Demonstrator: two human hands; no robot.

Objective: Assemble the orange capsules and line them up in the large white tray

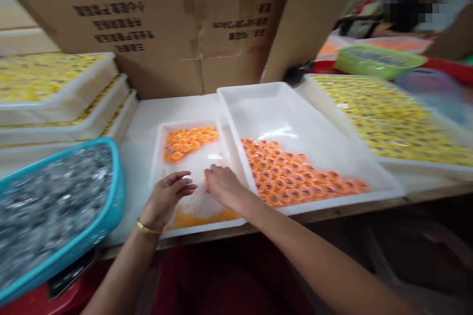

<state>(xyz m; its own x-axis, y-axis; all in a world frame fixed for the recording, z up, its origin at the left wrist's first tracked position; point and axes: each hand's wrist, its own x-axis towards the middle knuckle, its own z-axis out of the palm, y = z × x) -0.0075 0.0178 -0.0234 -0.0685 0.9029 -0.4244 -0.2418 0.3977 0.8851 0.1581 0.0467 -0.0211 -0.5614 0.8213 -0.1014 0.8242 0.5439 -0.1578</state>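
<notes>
Over the small white tray (158, 157), my left hand (168, 197) pinches a small clear plastic piece (187, 177) between thumb and fingers. A gold bracelet circles that wrist. Close beside it, my right hand (220, 184) has its fingers closed on a small orange piece (207, 182), mostly covered by the fingers. At the back of the small tray lie several round orange pieces (190, 141), and orange residue (203, 217) coats its front. Right of it, a larger white tray (258, 92) holds rows of round orange pieces with dark markings (284, 177).
A blue basket (117, 192) of clear plastic pieces (55, 211) stands at left. Behind it are stacked white trays (94, 81) of yellow pieces. Cardboard (166, 19) walls the back. Another tray of yellow pieces (388, 118), a green basket (380, 61) and a person (417, 10) are at right.
</notes>
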